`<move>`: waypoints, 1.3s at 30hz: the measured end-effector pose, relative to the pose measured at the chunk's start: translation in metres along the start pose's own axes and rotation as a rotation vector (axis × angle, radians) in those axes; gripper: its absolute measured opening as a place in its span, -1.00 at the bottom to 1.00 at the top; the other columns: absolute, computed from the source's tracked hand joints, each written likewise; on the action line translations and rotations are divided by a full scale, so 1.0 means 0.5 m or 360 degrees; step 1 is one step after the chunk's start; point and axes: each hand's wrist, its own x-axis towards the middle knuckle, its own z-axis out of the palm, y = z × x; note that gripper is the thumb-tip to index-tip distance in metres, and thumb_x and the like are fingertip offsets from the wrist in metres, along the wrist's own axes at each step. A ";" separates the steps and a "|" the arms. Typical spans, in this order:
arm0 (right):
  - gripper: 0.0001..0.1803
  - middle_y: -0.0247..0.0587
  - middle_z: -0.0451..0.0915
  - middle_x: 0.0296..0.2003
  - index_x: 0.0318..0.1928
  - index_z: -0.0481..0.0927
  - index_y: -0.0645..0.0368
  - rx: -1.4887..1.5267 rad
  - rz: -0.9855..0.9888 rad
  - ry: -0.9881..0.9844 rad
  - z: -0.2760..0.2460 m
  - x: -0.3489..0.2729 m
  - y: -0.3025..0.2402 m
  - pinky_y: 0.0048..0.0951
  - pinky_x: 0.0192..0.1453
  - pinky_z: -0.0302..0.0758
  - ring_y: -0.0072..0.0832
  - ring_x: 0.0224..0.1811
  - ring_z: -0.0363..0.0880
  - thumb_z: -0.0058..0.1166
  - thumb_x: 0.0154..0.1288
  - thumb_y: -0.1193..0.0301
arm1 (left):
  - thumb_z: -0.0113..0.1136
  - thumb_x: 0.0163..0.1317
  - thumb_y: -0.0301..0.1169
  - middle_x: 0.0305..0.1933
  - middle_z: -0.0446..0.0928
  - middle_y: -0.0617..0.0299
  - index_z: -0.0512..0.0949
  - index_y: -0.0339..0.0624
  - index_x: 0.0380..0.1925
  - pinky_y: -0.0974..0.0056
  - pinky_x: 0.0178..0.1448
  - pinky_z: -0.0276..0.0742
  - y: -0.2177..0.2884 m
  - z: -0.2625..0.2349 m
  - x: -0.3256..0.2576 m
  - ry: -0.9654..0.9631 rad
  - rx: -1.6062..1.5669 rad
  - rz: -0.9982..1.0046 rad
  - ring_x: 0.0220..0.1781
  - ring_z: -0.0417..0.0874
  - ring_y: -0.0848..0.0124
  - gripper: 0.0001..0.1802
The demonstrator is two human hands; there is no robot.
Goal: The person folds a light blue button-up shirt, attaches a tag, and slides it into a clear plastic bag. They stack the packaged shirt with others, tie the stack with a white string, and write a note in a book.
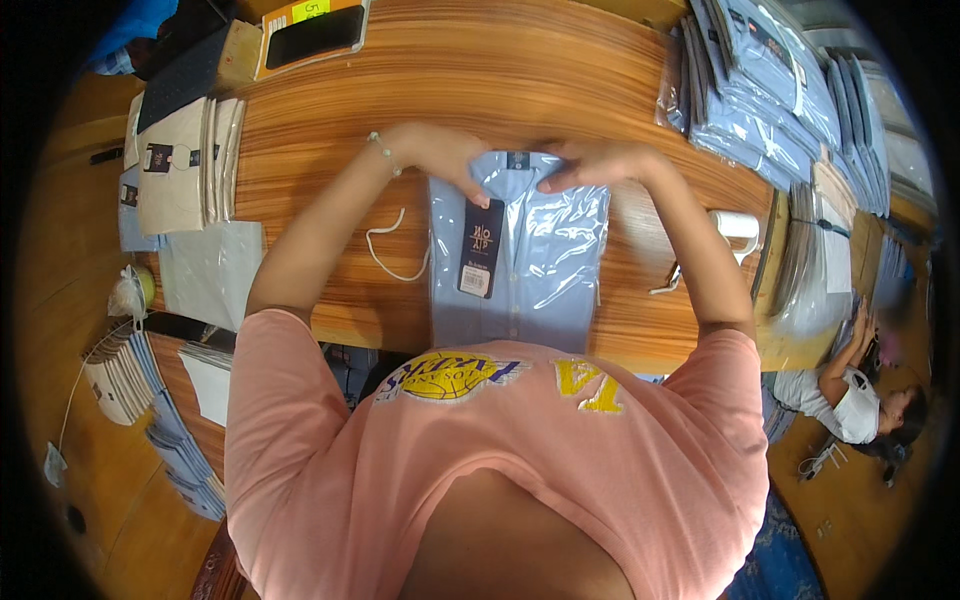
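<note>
A folded light-blue shirt in a shiny clear plastic bag lies on the wood-grain table right before me, its collar pointing away. A dark hang tag shows on its left part. My left hand grips the bag's far left corner, thumb on top beside the collar. At the far right corner, my right hand holds the bag the same way, its thumb reaching toward the collar. Some fingertips of both hands are hidden at the far edge. My shirt front covers the near end of the bag.
Stacked bagged blue shirts stand at the far right. Beige shirts and a flat clear bag lie at left. A phone rests at the back left, white cord near the shirt. Another person is at far right.
</note>
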 end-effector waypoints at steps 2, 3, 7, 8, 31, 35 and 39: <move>-0.08 0.16 0.27 0.25 0.32 0.18 0.26 0.0073 0.0036 0.0209 0.011 -0.007 0.012 -0.31 0.36 0.17 -0.12 0.30 0.25 0.05 0.14 -0.16 | 0.35 -0.01 -0.06 0.19 0.37 -0.22 0.21 -0.36 0.23 0.23 0.21 0.37 0.013 0.005 -0.003 0.0113 0.0085 0.0002 0.22 0.42 0.13 -0.10; -0.08 0.15 0.26 0.26 0.32 0.18 0.25 0.0199 0.0055 0.0359 0.021 -0.023 0.014 -0.30 0.37 0.16 -0.12 0.31 0.23 0.05 0.15 -0.16 | 0.36 -0.01 -0.07 0.19 0.37 -0.22 0.21 -0.38 0.23 0.22 0.21 0.37 0.020 0.014 -0.013 0.0252 0.0154 0.0008 0.22 0.42 0.12 -0.09; -0.12 0.14 0.18 0.30 0.32 0.15 0.30 0.1076 0.0083 0.1430 0.093 -0.070 0.061 -0.26 0.40 0.07 -0.12 0.38 0.11 -0.01 0.23 -0.12 | 0.27 0.08 -0.05 0.26 0.28 -0.21 0.18 -0.39 0.25 0.20 0.28 0.30 -0.019 0.100 -0.048 0.1545 0.0121 0.0007 0.28 0.35 0.15 -0.13; -0.12 0.14 0.18 0.30 0.33 0.14 0.32 0.1312 0.0125 0.1773 0.128 -0.081 0.075 -0.25 0.41 0.06 -0.12 0.39 0.09 -0.02 0.24 -0.11 | 0.25 0.10 -0.03 0.30 0.21 -0.20 0.13 -0.41 0.27 0.19 0.34 0.17 -0.025 0.130 -0.063 0.1744 -0.0359 -0.0048 0.34 0.25 0.14 -0.10; -0.69 -0.17 0.61 -0.59 -0.44 0.66 0.30 0.0673 0.0306 0.2189 0.370 -0.087 0.046 -0.41 -0.45 0.45 -0.44 -0.58 0.55 0.20 0.13 0.24 | 0.00 0.31 -0.28 0.18 0.37 -0.14 0.17 -0.44 0.21 0.22 0.23 0.30 -0.030 0.438 0.027 0.1964 -0.1298 0.0140 0.19 0.42 0.18 -0.42; -0.68 -0.04 0.64 -0.47 -0.33 0.65 0.33 0.0340 0.0455 0.2383 0.369 -0.086 0.013 -0.36 -0.30 0.49 -0.30 -0.43 0.62 0.16 0.15 0.25 | 0.00 0.31 -0.28 0.18 0.37 -0.17 0.15 -0.49 0.21 0.20 0.25 0.28 -0.026 0.435 0.038 0.1973 -0.1299 0.0213 0.19 0.42 0.14 -0.40; -0.54 0.07 0.62 -0.20 -0.05 0.56 0.35 0.0396 0.0301 0.2449 0.424 -0.100 0.029 -0.38 -0.08 0.48 -0.24 -0.16 0.61 0.12 0.20 0.21 | -0.03 0.25 -0.38 0.32 0.20 -0.17 0.01 -0.46 0.30 0.25 0.37 0.12 0.003 0.504 -0.018 0.1869 -0.1533 0.0217 0.35 0.25 0.16 -0.32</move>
